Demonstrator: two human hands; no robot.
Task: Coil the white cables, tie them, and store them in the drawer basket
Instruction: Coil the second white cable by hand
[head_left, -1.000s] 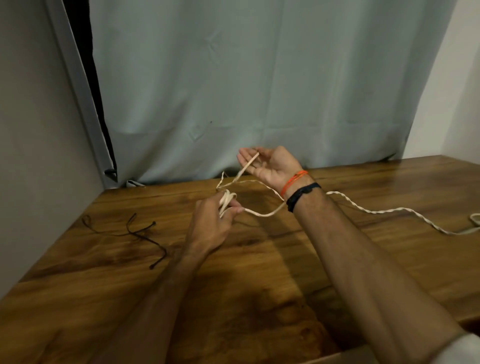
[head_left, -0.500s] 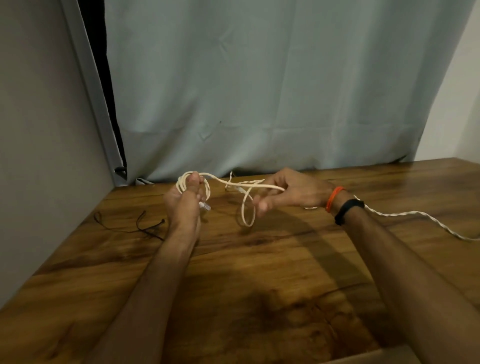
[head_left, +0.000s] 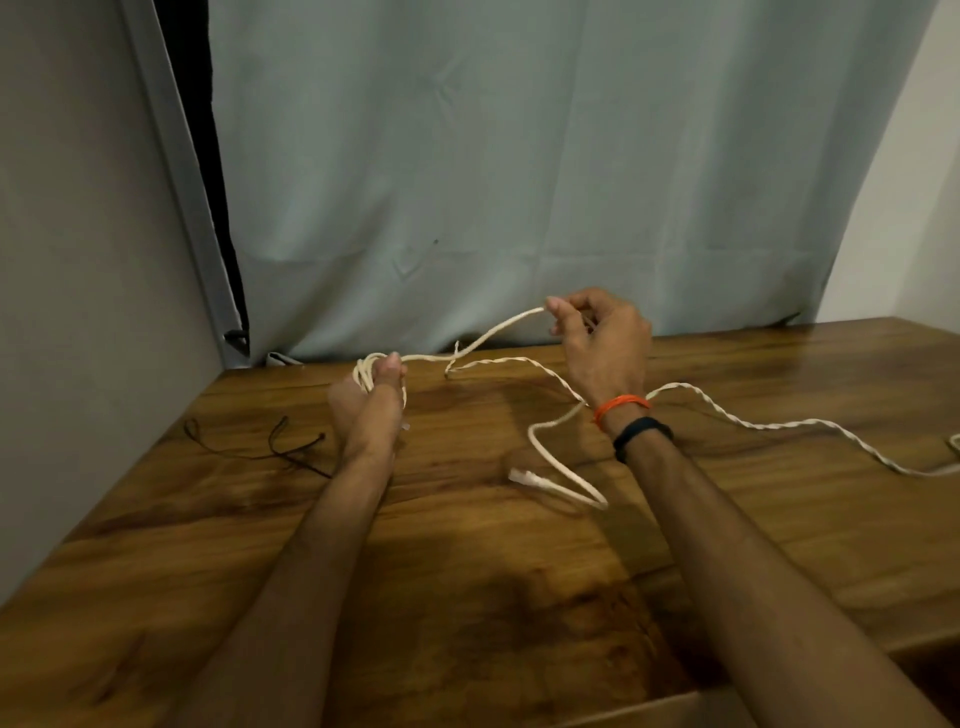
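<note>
The left hand (head_left: 370, 395) was clenched around a small coil of the white cable (head_left: 558, 382), held above the table (head_left: 467, 597) near its far left corner. From that coil the cable rose to the right hand (head_left: 605, 340), whose fingertips pinched it above the far edge. Slack ran under the right wrist, looped down onto the table centre, apparently ending in a connector (head_left: 522, 476), and trailed toward the right edge. A thin black cord (head_left: 270, 449) lay by the left edge.
</note>
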